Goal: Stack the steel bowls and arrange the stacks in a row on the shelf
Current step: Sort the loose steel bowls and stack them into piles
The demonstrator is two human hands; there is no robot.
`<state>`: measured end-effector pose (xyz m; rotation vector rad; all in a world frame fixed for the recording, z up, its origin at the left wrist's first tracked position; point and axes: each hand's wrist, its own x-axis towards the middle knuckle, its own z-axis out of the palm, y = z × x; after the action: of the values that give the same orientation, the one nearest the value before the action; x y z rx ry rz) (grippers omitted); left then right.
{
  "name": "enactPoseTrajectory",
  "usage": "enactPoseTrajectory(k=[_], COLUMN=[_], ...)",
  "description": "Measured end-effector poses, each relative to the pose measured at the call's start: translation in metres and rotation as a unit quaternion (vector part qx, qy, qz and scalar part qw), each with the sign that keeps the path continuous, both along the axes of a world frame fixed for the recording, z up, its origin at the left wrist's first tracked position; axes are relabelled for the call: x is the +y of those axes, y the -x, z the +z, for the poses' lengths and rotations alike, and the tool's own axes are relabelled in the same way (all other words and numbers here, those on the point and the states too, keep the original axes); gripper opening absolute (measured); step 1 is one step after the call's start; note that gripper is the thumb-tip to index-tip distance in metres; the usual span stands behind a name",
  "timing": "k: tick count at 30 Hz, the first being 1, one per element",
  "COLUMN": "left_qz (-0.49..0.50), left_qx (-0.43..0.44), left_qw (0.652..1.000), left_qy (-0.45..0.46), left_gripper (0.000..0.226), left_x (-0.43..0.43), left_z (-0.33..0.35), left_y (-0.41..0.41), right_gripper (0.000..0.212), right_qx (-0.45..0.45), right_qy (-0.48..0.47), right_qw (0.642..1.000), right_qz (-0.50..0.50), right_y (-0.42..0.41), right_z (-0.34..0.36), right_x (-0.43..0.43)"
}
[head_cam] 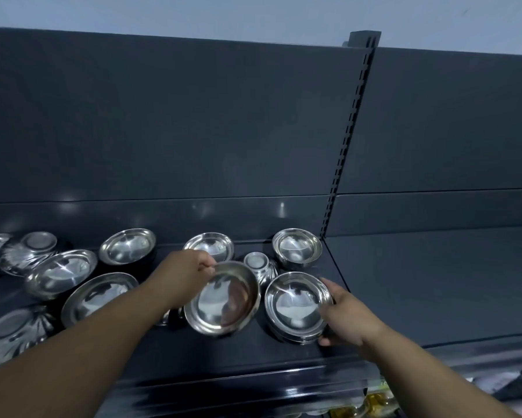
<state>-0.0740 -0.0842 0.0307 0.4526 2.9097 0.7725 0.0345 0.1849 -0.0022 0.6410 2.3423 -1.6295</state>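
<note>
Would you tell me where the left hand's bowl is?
Head view, centre of the shelf: the tilted bowl, pinched by the left hand, is just left of the stack the right hand holds.

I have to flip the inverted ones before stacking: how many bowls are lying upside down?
3: the rear-left bowl, the front-left bowl and the centre bowl. Another may hide under the left forearm.

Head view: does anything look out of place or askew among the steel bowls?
Yes. A small fluted bowl lies upside down between upright stacks, as do a back-left bowl and a front-left bowl. The left hand holds a tilted bowl. Nothing forms a row yet.
</note>
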Motion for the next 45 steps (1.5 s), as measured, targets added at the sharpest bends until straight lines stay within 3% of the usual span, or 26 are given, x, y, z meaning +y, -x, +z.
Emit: enactPoseTrajectory(k=[6, 10, 14, 22, 26, 33, 38, 41, 43, 45], left_qz=[0.052, 0.073, 0.096, 0.082, 0.074, 0.067, 0.060, 0.054, 0.060, 0.073], left_qx=[-0.068, -0.160, -0.176, -0.154, -0.129, -0.099, -0.114, -0.122, -0.111, -0.106], left_qw=[0.975, 0.942, 0.938, 0.960, 0.968, 0.980, 0.975, 0.970, 0.971, 0.971], left_qy=[-0.204, -0.287, -0.283, -0.221, -0.201, -0.160, -0.182, -0.205, -0.201, -0.203], left_gripper=[0.011, 0.006, 0.008, 0.006, 0.015, 0.004, 0.009, 0.009, 0.009, 0.012], left_x=[0.032, 0.068, 0.084, 0.091, 0.089, 0.087, 0.084, 0.084, 0.084, 0.085], left_z=[0.015, -0.001, -0.011, -0.018, -0.021, -0.027, -0.037, -0.041, -0.041, -0.043], left_y=[-0.012, -0.022, -0.028, -0.030, -0.035, -0.038, -0.034, -0.032, -0.033, -0.034], right_gripper=[0.028, 0.048, 0.050, 0.032, 0.027, 0.024, 0.038, 0.062, 0.059, 0.042], right_qx=[0.005, 0.010, 0.049, 0.071, 0.078, 0.082, 0.059, 0.026, -0.001, -0.026], right_qy=[0.065, 0.094, 0.108, 0.066, 0.047, -0.012, -0.051, -0.005, 0.057, 0.099], right_qw=[0.997, 0.990, 0.989, 0.991, 0.992, 0.993, 0.994, 0.995, 0.993, 0.990], right_qz=[-0.052, -0.106, -0.088, -0.091, -0.083, -0.089, -0.079, -0.096, -0.105, -0.101], right_y=[-0.002, -0.005, -0.010, -0.009, -0.008, 0.029, 0.073, 0.099, 0.110, 0.116], right_z=[0.001, 0.005, 0.005, -0.004, -0.004, -0.002, -0.006, -0.016, -0.021, -0.023], right_x=[0.001, 0.009, 0.017, 0.021, 0.024, 0.040, 0.050, 0.054, 0.054, 0.052])
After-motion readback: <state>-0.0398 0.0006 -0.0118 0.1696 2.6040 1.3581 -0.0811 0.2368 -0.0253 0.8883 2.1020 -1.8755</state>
